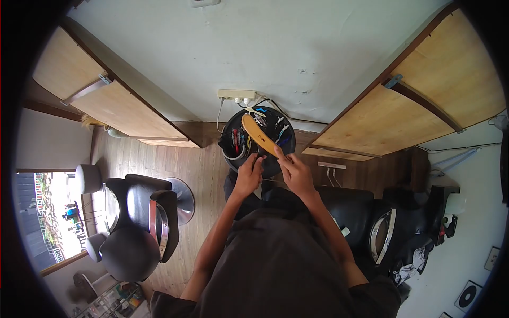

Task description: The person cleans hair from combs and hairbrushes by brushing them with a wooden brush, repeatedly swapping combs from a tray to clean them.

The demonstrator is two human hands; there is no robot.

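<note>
In front of me, my right hand (296,175) is closed around the lower end of a curved, light wooden brush (257,133) with dark lettering on its back. Its bristles are not visible. My left hand (248,177) is closed just to the left and lower, fingers bent near a small dark item that I cannot make out. Beneath both hands is a round black tray (228,126) holding several combs, clips and other small tools. A red-handled tool (235,139) lies on its left side, and pale clips (281,127) lie on its right.
A power strip (236,94) with plugs and cables is on the wall behind the tray. Wooden panels (122,100) slope on both sides. A black salon chair (143,212) stands left on the wood floor (209,180), and another black chair (344,206) is to the right.
</note>
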